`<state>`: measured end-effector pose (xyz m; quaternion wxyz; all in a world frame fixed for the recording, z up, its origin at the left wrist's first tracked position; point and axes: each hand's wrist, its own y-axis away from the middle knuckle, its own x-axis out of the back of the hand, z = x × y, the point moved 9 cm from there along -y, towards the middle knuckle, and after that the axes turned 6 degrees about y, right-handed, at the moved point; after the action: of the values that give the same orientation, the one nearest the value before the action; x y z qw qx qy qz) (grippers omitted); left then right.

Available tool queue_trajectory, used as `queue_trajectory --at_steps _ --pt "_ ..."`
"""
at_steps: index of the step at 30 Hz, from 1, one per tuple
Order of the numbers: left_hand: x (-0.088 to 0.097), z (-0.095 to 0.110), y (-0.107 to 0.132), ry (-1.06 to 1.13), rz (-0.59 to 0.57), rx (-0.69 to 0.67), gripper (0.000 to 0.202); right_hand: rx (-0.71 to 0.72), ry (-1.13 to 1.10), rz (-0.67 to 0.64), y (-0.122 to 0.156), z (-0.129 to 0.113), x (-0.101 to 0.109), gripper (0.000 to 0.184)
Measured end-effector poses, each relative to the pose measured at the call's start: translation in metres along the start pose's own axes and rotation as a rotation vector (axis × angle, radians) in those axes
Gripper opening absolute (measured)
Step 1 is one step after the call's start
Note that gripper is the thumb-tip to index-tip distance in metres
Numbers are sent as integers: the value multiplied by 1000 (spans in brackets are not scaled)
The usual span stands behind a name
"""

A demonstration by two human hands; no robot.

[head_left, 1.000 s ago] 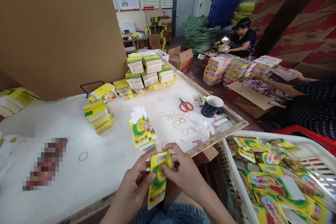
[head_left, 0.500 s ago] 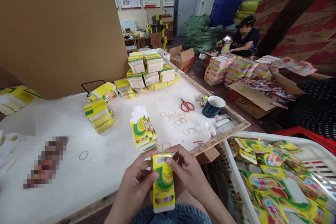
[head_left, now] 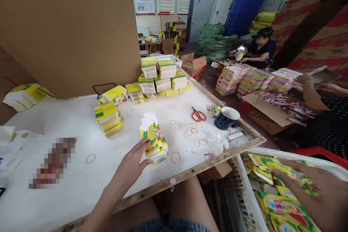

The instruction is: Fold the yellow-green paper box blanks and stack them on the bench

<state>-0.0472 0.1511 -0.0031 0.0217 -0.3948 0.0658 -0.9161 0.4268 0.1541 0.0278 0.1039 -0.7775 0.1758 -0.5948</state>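
Note:
On the white table, a small stack of flat yellow-green printed cartons [head_left: 155,136] lies in front of me. My left hand [head_left: 139,154] touches its left side, fingertips on the top carton and thumb apart near the lower edge. To the right, my right hand [head_left: 318,188] is over a white plastic basket [head_left: 240,181] of yellow cartons [head_left: 289,208]. Motion smears this hand. A blurred yellow carton [head_left: 303,177] shows by its fingers; whether they grip it is unclear.
Rubber bands [head_left: 191,128], red-handled scissors [head_left: 198,115] and a dark mug [head_left: 227,119] lie beyond the stack. Carton bundles [head_left: 163,76] are piled at the back, with another bundle [head_left: 108,119] at left. Two other people work at right beside an open box [head_left: 268,110].
Both hands have parted from the yellow carton they held over my lap. My left hand has moved forward to the stack, and my right hand has swung right over the basket.

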Motion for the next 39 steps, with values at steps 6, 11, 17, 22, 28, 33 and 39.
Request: queue_trajectory --at_steps 6,11,17,22,28,33,39 --pt "22 5 -8 -15 38 -90 23 -25 -532 -414 29 -129 -66 38" --pt "51 27 28 -55 362 -232 34 -73 -1144 -567 50 -235 -84 45" --pt "0 88 86 97 102 -671 63 -362 -1495 -668 62 -258 -100 39" --pt "6 33 75 903 412 -54 45 -369 -1612 -686 81 -260 -108 34" --pt "-54 27 65 1642 24 374 35 -346 -1628 -769 102 -275 -117 30" --pt "-57 22 63 1654 96 420 34 -311 -1567 -765 103 -277 -114 27" --pt "-56 5 63 1383 173 442 34 -200 -1296 -684 104 -272 -114 32"
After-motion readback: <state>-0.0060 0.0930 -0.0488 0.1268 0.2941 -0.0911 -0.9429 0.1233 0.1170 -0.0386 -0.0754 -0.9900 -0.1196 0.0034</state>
